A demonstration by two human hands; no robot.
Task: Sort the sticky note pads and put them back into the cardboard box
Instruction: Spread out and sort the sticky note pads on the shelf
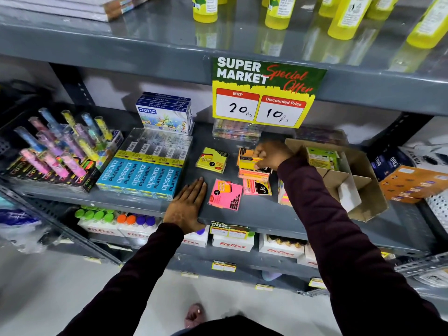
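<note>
Several sticky note pads lie on the grey middle shelf (257, 214). A yellow pad (212, 160) sits towards the back, a pink pad (226, 194) lies near the front edge, and a small stack of orange pads (253, 174) rests over another pink pad (256, 187). My right hand (271, 154) is closed on an orange-yellow pad (247, 157) at the top of that stack. My left hand (188, 207) lies flat on the shelf edge, fingers spread, just left of the pink pad. The cardboard box (363, 190) with dividers stands tilted to the right, with a green-yellow pad (321, 158) in it.
Blue apsara pencil boxes (143, 175) and tubes of colourful pens (60, 146) fill the shelf's left side. DOMS boxes (164, 115) stand behind. A price sign (261, 93) hangs from the upper shelf. An orange box (414, 183) lies right of the cardboard box. Fitfizz boxes (232, 243) sit below.
</note>
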